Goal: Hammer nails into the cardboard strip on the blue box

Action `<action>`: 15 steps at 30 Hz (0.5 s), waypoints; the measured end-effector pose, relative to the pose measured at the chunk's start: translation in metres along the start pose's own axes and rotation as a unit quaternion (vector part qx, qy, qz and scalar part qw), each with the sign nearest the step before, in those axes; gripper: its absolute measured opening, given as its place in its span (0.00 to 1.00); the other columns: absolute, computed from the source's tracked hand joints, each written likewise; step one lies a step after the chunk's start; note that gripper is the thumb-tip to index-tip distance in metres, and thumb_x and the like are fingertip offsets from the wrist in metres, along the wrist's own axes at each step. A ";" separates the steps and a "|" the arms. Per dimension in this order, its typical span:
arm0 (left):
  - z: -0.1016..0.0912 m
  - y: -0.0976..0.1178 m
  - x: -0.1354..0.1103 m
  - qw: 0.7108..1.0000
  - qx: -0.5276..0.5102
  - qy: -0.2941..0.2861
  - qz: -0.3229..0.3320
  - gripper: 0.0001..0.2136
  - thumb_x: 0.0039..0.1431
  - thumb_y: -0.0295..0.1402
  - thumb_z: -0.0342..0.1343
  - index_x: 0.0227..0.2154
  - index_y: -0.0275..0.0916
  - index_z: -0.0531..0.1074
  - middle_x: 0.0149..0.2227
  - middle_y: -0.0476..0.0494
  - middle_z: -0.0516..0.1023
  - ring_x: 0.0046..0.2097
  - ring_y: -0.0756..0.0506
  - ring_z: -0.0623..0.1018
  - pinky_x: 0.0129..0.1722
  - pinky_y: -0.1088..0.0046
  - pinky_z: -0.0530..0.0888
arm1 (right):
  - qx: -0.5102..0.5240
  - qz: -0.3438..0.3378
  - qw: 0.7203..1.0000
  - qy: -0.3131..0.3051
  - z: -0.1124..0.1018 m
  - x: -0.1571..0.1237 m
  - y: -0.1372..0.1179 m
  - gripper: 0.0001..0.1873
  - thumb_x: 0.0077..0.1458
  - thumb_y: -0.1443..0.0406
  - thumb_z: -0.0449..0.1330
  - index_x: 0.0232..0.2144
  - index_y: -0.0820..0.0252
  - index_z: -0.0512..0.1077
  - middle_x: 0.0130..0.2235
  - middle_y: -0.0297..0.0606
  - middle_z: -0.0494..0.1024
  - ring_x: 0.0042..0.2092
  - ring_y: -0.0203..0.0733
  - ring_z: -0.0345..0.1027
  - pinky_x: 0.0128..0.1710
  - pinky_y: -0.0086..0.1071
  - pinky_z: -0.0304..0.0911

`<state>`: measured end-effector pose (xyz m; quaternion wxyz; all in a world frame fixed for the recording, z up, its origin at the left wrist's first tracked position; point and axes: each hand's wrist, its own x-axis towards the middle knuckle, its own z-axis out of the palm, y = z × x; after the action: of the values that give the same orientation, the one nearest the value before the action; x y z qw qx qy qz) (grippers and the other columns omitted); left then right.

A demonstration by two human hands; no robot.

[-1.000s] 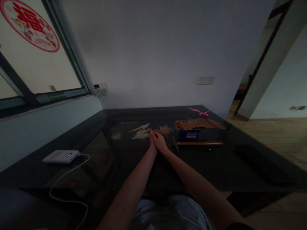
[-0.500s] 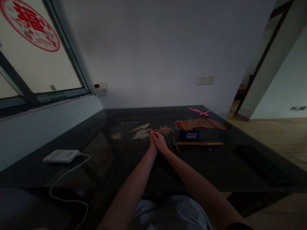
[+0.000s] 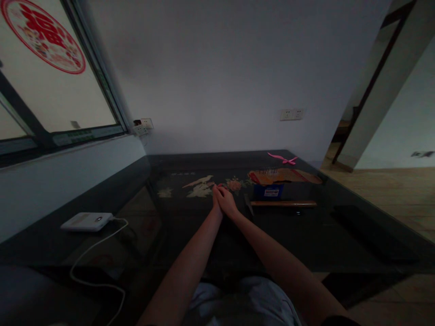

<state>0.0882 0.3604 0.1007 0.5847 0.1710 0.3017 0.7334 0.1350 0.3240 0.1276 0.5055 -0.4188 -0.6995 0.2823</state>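
My left hand [image 3: 216, 199] and my right hand [image 3: 227, 201] are pressed together over the middle of the dark glossy table [image 3: 190, 240]. The right one lies partly over the left, its fingers closed against it. I see no object between them, though the inner palms are hidden. A bird-and-flower picture [image 3: 200, 188] shows on the tabletop just beyond. To the right of my hands lies a hammer [image 3: 283, 203], its wooden handle pointing right and its dark head nearest me. Behind it sits a small blue box [image 3: 268, 192] with a white label.
Torn brown cardboard [image 3: 288, 175] lies behind the blue box, and a pink ribbon [image 3: 283, 158] farther back. At left rests a white power bank [image 3: 87, 221], its cable [image 3: 78, 271] hanging over the front edge. A flat black object [image 3: 374, 231] is at right. Wall and window border the table.
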 end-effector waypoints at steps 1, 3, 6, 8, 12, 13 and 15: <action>0.001 0.000 0.000 1.000 -0.013 0.009 -0.013 0.14 0.58 0.44 0.47 0.27 0.39 0.66 0.22 0.50 0.67 0.23 0.51 0.68 0.26 0.75 0.67 | 0.000 0.000 1.000 0.000 0.000 0.000 0.000 0.16 0.57 0.59 0.50 0.32 0.61 0.74 0.33 0.41 0.77 0.35 0.41 0.70 0.37 0.31 0.61; 0.001 0.000 -0.001 0.998 -0.037 0.028 -0.043 0.13 0.59 0.44 0.46 0.29 0.39 0.66 0.22 0.50 0.68 0.23 0.51 0.68 0.26 0.75 0.67 | -0.001 0.001 1.000 -0.001 0.000 0.000 0.000 0.16 0.57 0.59 0.50 0.32 0.62 0.74 0.32 0.41 0.77 0.35 0.41 0.70 0.37 0.31 0.61; 0.000 -0.001 -0.002 0.998 -0.039 0.023 -0.043 0.13 0.58 0.45 0.48 0.30 0.39 0.67 0.23 0.50 0.68 0.23 0.51 0.69 0.27 0.75 0.67 | -0.004 0.003 1.000 -0.001 0.000 0.000 0.000 0.16 0.57 0.59 0.50 0.31 0.62 0.74 0.31 0.41 0.77 0.35 0.41 0.70 0.36 0.30 0.61; -0.001 -0.002 -0.002 0.999 -0.035 0.014 -0.039 0.14 0.56 0.47 0.49 0.31 0.40 0.67 0.24 0.51 0.69 0.24 0.51 0.69 0.26 0.76 0.67 | -0.006 0.003 1.000 0.000 0.000 0.001 0.001 0.16 0.57 0.59 0.50 0.31 0.61 0.74 0.31 0.41 0.77 0.34 0.41 0.69 0.35 0.30 0.60; -0.002 -0.002 -0.002 0.999 -0.027 0.010 -0.043 0.15 0.54 0.48 0.51 0.31 0.40 0.67 0.24 0.51 0.69 0.24 0.51 0.70 0.26 0.76 0.67 | -0.009 0.001 1.000 0.002 0.000 0.000 0.002 0.15 0.57 0.59 0.50 0.31 0.60 0.74 0.32 0.39 0.77 0.34 0.40 0.69 0.36 0.30 0.60; -0.002 -0.002 -0.001 0.999 -0.030 0.009 -0.044 0.15 0.54 0.48 0.51 0.30 0.40 0.66 0.23 0.51 0.69 0.24 0.51 0.70 0.26 0.76 0.67 | -0.009 -0.001 1.000 0.002 0.000 0.000 0.002 0.15 0.57 0.59 0.50 0.31 0.60 0.74 0.32 0.40 0.77 0.34 0.40 0.69 0.36 0.30 0.60; -0.001 -0.001 -0.001 0.999 -0.032 0.005 -0.042 0.15 0.56 0.47 0.50 0.30 0.39 0.66 0.23 0.51 0.69 0.24 0.51 0.70 0.26 0.75 0.67 | -0.010 -0.003 1.000 0.003 -0.001 0.000 0.002 0.15 0.57 0.59 0.50 0.30 0.60 0.74 0.31 0.39 0.77 0.34 0.40 0.69 0.36 0.30 0.60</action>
<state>0.0886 0.3591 0.0989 0.6185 0.1357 0.2884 0.7183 0.1360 0.3246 0.1262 0.5040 -0.4228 -0.7021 0.2726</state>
